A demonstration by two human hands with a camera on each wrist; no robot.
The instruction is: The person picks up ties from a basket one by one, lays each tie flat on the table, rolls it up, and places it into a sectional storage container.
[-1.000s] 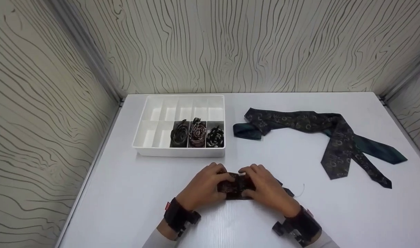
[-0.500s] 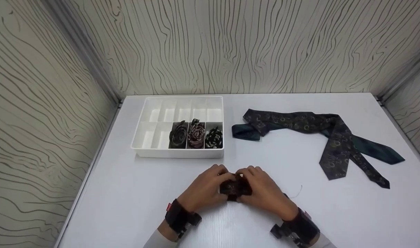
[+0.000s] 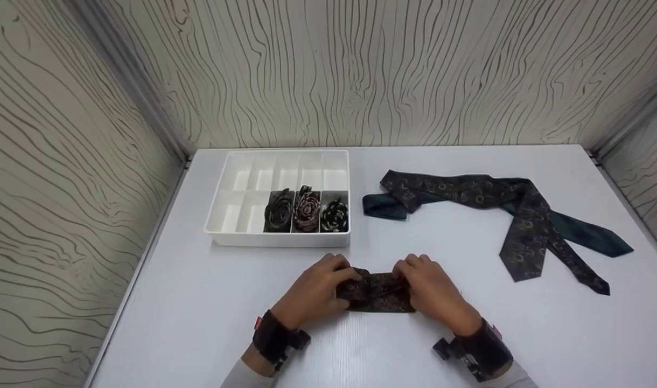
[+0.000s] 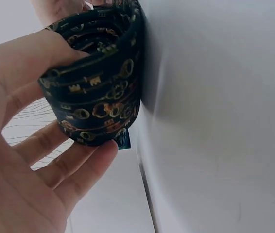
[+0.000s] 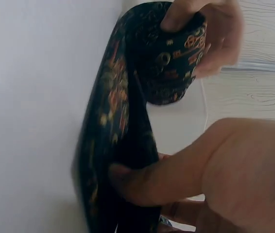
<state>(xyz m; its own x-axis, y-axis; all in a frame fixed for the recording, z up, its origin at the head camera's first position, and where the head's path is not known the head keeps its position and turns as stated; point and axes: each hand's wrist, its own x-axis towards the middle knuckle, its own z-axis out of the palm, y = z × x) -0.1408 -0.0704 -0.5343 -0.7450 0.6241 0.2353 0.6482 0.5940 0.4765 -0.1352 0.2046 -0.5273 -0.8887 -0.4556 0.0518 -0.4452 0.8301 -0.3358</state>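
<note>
A dark necktie [image 3: 385,302] with a gold and orange key pattern lies on the table between both hands, partly rolled up. My left hand [image 3: 315,288] grips the rolled part; in the left wrist view the tie roll [image 4: 96,104] shows its coiled layers, with the thumb inside its upper rim and fingers against its outside. My right hand [image 3: 433,291] pinches the unrolled stretch to the right. In the right wrist view that flat tail [image 5: 111,116] runs from the roll to the right thumb, its layers parted. The tie's far end is hidden.
A white divided box [image 3: 277,240] stands behind the left hand. Several compartments are bare; a dark rolled tie [image 3: 279,213], a reddish rolled tie [image 3: 307,211] and a black-and-white rolled tie [image 3: 335,216] fill front ones. An unrolled patterned tie [image 3: 525,237] and a green one [image 3: 589,234] lie at the right.
Half a second ago the hands nearly met around the tie. Since then the right hand has moved right, exposing a flat stretch between them. The tail beyond the right hand is out of sight.
</note>
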